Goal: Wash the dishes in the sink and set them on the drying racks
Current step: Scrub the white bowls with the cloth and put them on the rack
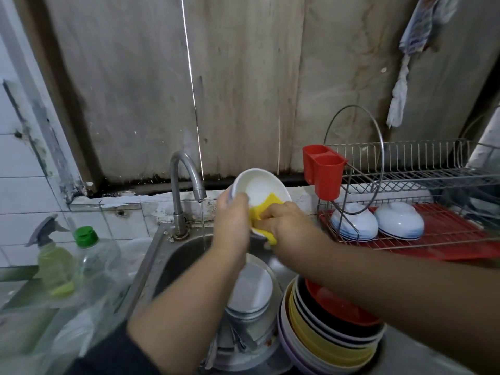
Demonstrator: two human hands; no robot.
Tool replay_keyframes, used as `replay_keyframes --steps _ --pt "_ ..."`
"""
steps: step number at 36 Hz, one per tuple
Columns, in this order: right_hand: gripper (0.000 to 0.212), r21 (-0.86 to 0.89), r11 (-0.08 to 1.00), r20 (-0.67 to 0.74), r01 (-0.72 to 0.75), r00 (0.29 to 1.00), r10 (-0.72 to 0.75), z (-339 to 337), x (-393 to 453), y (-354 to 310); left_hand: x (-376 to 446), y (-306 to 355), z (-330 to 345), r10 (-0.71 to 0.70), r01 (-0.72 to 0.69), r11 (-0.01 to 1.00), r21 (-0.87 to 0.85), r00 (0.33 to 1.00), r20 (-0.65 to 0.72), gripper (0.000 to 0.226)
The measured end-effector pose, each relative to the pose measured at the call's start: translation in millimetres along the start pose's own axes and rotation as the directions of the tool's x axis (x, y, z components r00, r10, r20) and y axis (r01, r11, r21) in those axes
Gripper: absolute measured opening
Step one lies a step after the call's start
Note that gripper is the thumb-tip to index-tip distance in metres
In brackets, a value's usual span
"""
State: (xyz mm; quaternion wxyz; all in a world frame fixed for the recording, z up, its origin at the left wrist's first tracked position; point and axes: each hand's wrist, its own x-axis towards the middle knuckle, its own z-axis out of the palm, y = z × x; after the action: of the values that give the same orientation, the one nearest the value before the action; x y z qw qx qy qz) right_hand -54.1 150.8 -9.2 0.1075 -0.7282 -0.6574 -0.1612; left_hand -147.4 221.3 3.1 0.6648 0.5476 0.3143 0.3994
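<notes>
— Nearest the lens?
— Stacked round plates (pixel 328 328), tilted on edge at the sink's right side: purple, white, yellow, black and red rims nested together. Left of them a round steel lid or pan (pixel 250 289) sits on more steel dishes down in the stainless steel sink (pixel 176 255).

— Your hands?
— My left hand (pixel 231 220) grips the rim of a white round ceramic bowl (pixel 259 185), thumb inside, fingers curled round the outside, held tilted over the sink just right of the tap. My right hand (pixel 286 221) is clenched on a yellow sponge (pixel 263 212), pressing it against the bowl's inner lower wall; sponge wraps over the rim.

— Water?
— Thin stream running from the curved chrome faucet (pixel 186 182), falling just left of my left hand.

— Rack?
— Two-tier wire drying rack (pixel 405 169) on the right, red tray underneath. Two white-and-blue bowls (pixel 376 223) lie upside down side by side on the lower tier. Red plastic two-cup cutlery holder (pixel 323 171) hangs on the upper tier's left end.

— Left side?
— Spray bottle with yellow-green liquid (pixel 54 263) and a clear bottle with green cap (pixel 93 253), touching, on the tabletop beside the sink.
</notes>
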Motion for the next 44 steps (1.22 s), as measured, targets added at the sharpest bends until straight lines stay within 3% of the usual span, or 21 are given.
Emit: replay_keyframes --steps 1,3,5,7,10,12,13,15,17,19,22,24,26,29,31,33,36,38,40,42,44 --pt "0.044 0.046 0.997 -0.002 -0.059 0.998 0.059 5 -1 -3 -2 -2 3 0.048 -0.048 0.999 -0.002 0.999 0.022 0.031" --pt "0.034 0.093 0.992 -0.025 0.08 0.997 -0.078 1 -6 4 0 5 -4 -0.047 0.049 0.999 -0.005 0.981 0.187 0.041" --pt "0.029 -0.038 0.957 -0.127 0.287 0.949 -0.29 -5 -11 25 6 19 -17 -0.205 0.211 0.977 0.021 0.913 0.353 0.037" --pt "0.027 -0.176 0.888 -0.09 0.424 0.892 -0.443 -10 -12 46 8 28 -23 -0.299 0.279 0.954 0.11 0.881 0.366 0.023" --pt "0.045 -0.061 0.959 -0.098 0.278 0.954 -0.282 -7 -7 26 3 19 -7 -0.126 0.119 0.991 0.057 0.983 0.13 0.018" --pt "0.038 0.102 0.994 -0.071 0.041 0.997 -0.034 -4 0 5 -1 8 5 0.074 -0.074 0.997 0.006 0.996 0.045 0.021" --pt "0.031 0.156 0.988 -0.073 0.0 0.997 0.012 -3 0 1 -3 6 7 0.115 -0.116 0.993 0.013 0.991 0.067 0.024" --pt "0.027 0.179 0.98 -0.114 0.088 0.991 -0.068 -7 -5 10 -1 15 -1 0.025 -0.034 0.999 0.033 0.972 0.233 0.027" --pt "0.036 -0.016 0.954 -0.138 0.299 0.944 -0.299 -9 -12 29 5 28 -14 -0.155 0.121 0.986 0.115 0.918 0.366 0.026" --pt "0.04 -0.159 0.901 -0.125 0.404 0.897 -0.424 -8 -11 46 9 32 -19 -0.224 0.181 0.97 0.161 0.923 0.313 0.022" --pt "0.047 -0.024 0.973 -0.161 0.23 0.96 -0.231 -8 -8 21 -1 21 -2 -0.018 0.013 0.997 0.078 0.998 0.063 0.012" --pt "0.031 0.137 0.99 -0.097 0.034 0.995 -0.021 -13 -2 0 -9 12 9 0.125 -0.125 0.992 0.031 0.992 0.018 0.019" --pt "0.024 0.102 0.99 -0.095 0.097 0.992 -0.087 -13 -4 6 -8 16 5 0.071 -0.077 0.996 0.043 0.989 0.13 0.026" --pt "0.033 -0.073 0.945 -0.141 0.319 0.935 -0.327 -17 -11 30 -1 32 -10 -0.167 0.145 0.985 0.094 0.941 0.295 0.019" --pt "0.035 -0.176 0.904 -0.143 0.391 0.898 -0.416 -11 -12 44 0 27 -11 -0.187 0.167 0.98 0.112 0.962 0.197 0.024" --pt "0.034 -0.051 0.96 -0.071 0.275 0.958 -0.279 -11 -12 26 -4 12 -2 -0.053 0.045 0.986 0.161 0.998 0.044 0.027" --pt "0.019 0.229 0.973 -0.036 -0.011 0.999 0.02 -9 -3 -2 -19 -1 12 0.132 -0.13 0.976 0.173 0.991 -0.001 0.029" --pt "0.012 0.444 0.889 -0.018 -0.113 0.991 0.135 -12 -5 -3 -21 0 10 0.114 -0.123 0.99 0.075 0.988 0.106 0.04" --pt "0.015 0.68 0.673 0.128 -0.293 0.95 0.284 -23 -12 6 -18 -3 1 0.063 -0.064 0.998 -0.004 0.981 0.183 0.065" --pt "0.024 0.907 0.246 0.281 -0.343 0.925 0.254 -25 -19 15 -6 -13 -7 -0.029 0.033 0.998 -0.058 0.996 0.081 0.061" --pt "0.02 0.947 -0.153 0.311 -0.284 0.929 0.201 -25 -23 12 5 -25 -14 -0.184 0.179 0.974 -0.139 0.983 -0.024 0.055"
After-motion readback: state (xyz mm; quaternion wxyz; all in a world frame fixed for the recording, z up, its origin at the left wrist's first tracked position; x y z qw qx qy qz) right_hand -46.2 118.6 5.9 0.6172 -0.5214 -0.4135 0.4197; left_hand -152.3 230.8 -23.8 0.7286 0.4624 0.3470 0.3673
